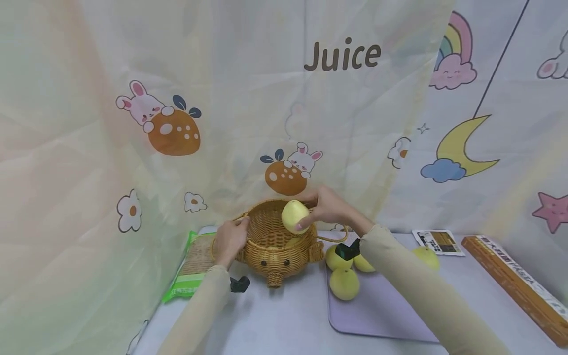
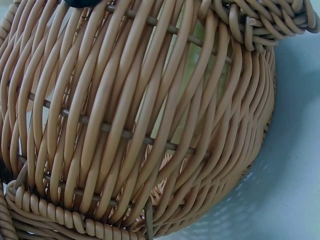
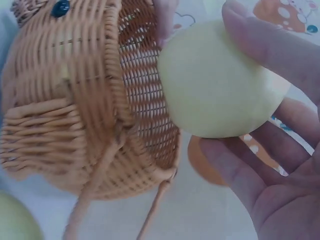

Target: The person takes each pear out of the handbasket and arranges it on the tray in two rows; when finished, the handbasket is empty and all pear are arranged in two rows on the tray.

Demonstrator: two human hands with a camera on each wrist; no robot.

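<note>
A wicker basket with an animal face, two dark eyes and a snout stands upright at the back of the table. My left hand grips its rim on the left side; woven cane fills most of the left wrist view. Between thumb and fingers, my right hand holds a round pale-yellow fruit above the basket's opening, near the right of the rim. More yellow fruit lies inside the basket, partly hidden by its front wall.
Several similar fruits sit on a lilac tray to the right, partly behind my right forearm. A green-and-brown bag lies left of the basket. At the right are a small packet and a long orange box. A printed curtain hangs behind.
</note>
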